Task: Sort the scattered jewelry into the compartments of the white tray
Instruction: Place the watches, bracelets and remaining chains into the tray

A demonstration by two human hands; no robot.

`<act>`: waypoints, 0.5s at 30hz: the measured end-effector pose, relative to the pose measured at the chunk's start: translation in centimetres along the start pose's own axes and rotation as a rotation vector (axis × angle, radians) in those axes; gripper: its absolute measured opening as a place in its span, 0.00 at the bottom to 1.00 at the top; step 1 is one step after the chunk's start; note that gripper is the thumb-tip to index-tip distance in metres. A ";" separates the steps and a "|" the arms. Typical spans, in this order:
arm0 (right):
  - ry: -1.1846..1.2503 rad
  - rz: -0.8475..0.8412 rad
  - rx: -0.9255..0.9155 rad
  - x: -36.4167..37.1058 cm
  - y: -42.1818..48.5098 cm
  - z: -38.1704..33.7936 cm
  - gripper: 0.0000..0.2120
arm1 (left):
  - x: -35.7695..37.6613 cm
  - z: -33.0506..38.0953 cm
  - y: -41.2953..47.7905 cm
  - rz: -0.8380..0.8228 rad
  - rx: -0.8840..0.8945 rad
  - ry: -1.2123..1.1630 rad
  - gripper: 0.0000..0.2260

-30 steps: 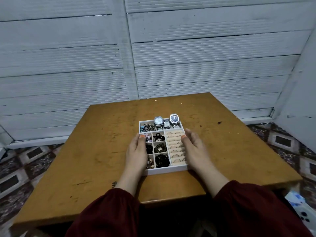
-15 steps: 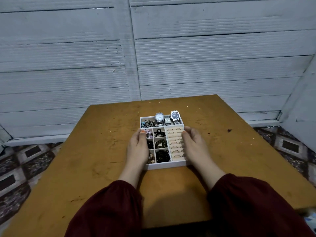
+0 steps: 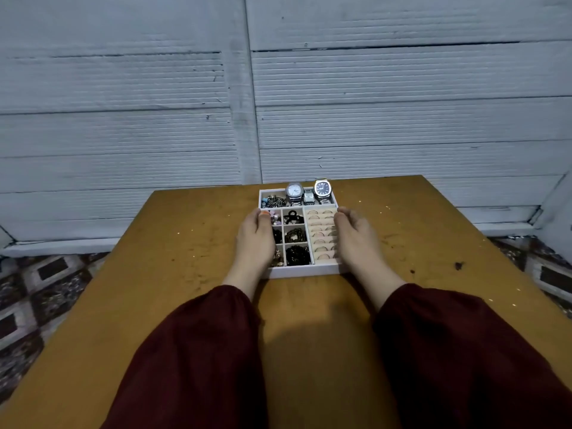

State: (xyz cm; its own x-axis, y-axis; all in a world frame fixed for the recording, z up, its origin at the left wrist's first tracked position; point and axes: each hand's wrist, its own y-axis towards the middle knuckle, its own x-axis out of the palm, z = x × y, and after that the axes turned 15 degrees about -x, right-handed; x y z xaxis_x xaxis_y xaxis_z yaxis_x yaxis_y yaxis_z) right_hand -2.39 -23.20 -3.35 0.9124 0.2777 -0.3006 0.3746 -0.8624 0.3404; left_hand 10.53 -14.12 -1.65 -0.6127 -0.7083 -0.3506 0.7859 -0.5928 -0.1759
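Tray (image 3: 305,270) — white, holding watches (image 3: 294,191) and rings (image 3: 320,233); slid nearer the table's (image 3: 185,243) far edge. Left hand (image 3: 253,243), right hand (image 3: 356,239): fingers straight, pressed along its side walls. All jewelry seen lies inside — sorting judged complete.

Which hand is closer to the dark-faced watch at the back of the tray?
Right. The right hand lies along the right edge of the white tray, fingertips just short of the dark-faced watch; the left hand lies along the left edge, farther away.
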 end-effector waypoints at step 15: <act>0.031 -0.016 -0.006 1.1 4.0 1.6 0.15 | 1.1 1.1 3.9 0.013 0.014 -0.014 0.20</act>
State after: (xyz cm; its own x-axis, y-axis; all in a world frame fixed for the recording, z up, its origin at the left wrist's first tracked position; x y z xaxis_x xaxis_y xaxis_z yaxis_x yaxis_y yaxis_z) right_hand -0.15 -27.05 -3.73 0.9108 0.3049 -0.2783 0.3905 -0.8551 0.3411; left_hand 12.77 -17.64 -1.75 -0.6032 -0.7215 -0.3399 0.7929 -0.5885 -0.1579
